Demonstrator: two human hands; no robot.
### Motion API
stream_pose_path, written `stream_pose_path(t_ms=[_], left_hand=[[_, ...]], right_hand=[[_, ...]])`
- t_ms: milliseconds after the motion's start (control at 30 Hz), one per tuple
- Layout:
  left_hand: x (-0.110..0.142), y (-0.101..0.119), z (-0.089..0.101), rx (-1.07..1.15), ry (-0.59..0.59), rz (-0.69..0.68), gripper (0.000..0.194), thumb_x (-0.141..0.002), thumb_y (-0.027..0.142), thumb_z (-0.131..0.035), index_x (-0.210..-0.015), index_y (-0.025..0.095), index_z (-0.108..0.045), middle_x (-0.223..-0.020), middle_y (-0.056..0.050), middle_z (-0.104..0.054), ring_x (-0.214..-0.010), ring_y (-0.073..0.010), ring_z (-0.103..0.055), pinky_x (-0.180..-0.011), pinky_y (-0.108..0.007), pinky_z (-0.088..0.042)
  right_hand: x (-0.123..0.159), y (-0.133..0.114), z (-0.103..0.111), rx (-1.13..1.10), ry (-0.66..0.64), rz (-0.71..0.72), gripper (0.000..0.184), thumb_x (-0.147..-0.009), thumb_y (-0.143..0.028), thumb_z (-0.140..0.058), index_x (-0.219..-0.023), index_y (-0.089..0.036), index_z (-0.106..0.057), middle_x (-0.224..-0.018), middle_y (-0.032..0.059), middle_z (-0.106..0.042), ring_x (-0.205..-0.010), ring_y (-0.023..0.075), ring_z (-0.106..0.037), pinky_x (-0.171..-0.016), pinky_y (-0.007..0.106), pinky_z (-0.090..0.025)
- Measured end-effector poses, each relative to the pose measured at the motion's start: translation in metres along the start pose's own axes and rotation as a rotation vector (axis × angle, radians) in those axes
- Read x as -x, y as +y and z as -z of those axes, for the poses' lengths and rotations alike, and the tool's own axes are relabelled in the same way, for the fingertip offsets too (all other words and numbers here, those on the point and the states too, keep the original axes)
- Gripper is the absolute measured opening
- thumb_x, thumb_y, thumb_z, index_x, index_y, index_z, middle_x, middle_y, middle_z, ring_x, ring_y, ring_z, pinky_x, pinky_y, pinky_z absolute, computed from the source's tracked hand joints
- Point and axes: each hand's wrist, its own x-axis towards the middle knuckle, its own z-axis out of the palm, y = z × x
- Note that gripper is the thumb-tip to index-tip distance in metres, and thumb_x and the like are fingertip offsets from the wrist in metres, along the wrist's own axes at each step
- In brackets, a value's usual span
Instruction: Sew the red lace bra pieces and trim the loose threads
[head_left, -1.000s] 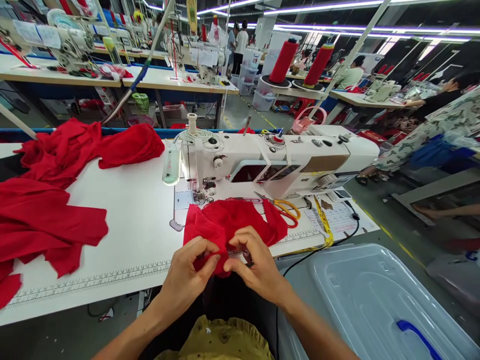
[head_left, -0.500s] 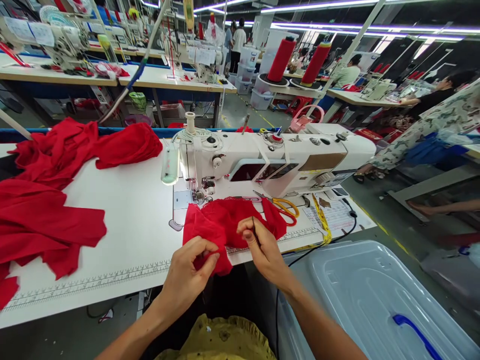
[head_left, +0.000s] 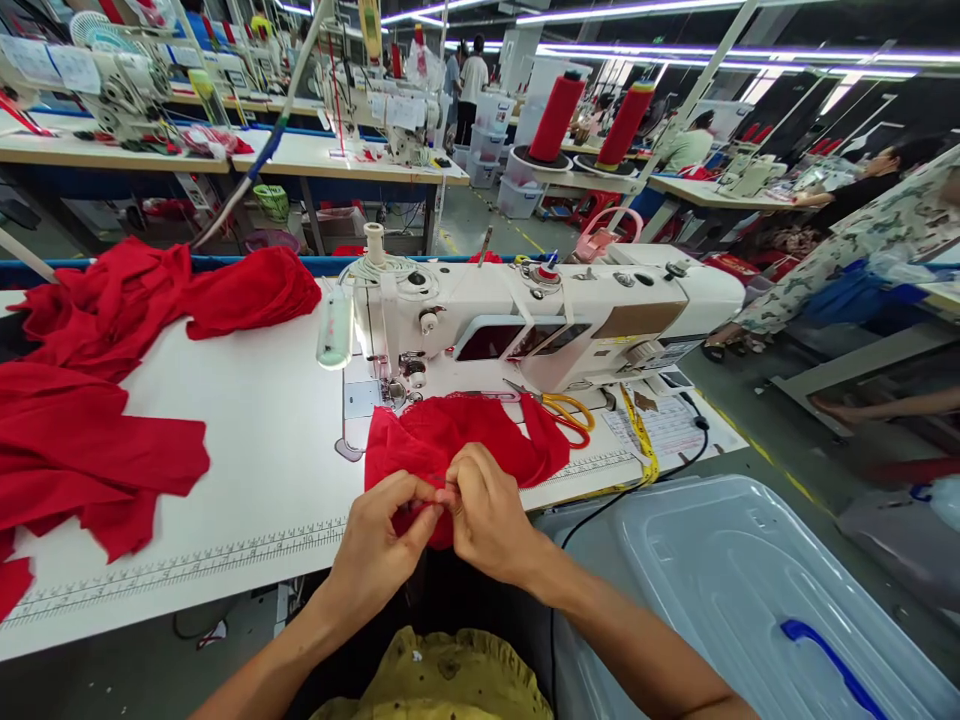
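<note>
Head view: both hands meet at the near edge of the white worktable (head_left: 247,440), the left hand (head_left: 379,550) and right hand (head_left: 486,515) pinching the crumpled red knit fabric piece (head_left: 457,435) (possibly a thread between fingertips) before the white sewing machine (head_left: 540,315), yellow-handled scissors (head_left: 564,410) just beside.

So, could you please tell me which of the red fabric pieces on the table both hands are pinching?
The small red piece at the table's front edge, just before the sewing machine; left hand and right hand meet on it. The larger piles lie untouched far left.
</note>
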Motion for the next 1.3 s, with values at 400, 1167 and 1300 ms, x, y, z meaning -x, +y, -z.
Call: stream_pose_path(t_ms=[400,1167,1300], left_hand=[[0.004,-0.006,0.018,0.082,0.124,-0.023,0.010,-0.087,0.027,-0.062,-0.082,0.021,-0.067,-0.075,0.002,-0.061,-0.070,-0.0121,-0.055,-0.067,-0.023,-0.043],[0.013,-0.020,0.017,-0.132,0.245,-0.246,0.011,-0.088,0.029,-0.065,-0.081,0.022,-0.060,-0.075,0.002,-0.061,-0.070,-0.0135,-0.057,-0.065,-0.023,-0.046],[0.014,-0.008,0.022,0.036,0.153,-0.220,0.019,-0.088,0.037,-0.065,-0.079,0.022,-0.062,-0.078,0.001,-0.062,-0.068,-0.0133,-0.060,-0.063,-0.021,-0.050]], right_hand=[[-0.004,0.025,0.024,-0.223,0.010,-0.227,0.017,-0.102,-0.027,-0.046,-0.089,-0.021,-0.055,-0.080,0.0028,-0.058,-0.073,0.0155,-0.055,-0.065,0.027,-0.043],[-0.015,0.009,0.051,-0.271,-0.073,0.035,0.017,-0.091,-0.008,-0.051,-0.099,-0.021,-0.059,-0.091,0.0045,-0.067,-0.085,0.0178,-0.059,-0.073,0.031,-0.048],[-0.022,0.004,0.067,-0.254,-0.015,0.038,0.022,-0.093,-0.009,-0.052,-0.109,-0.021,-0.061,-0.094,0.0045,-0.070,-0.087,0.0157,-0.062,-0.078,0.029,-0.051]])
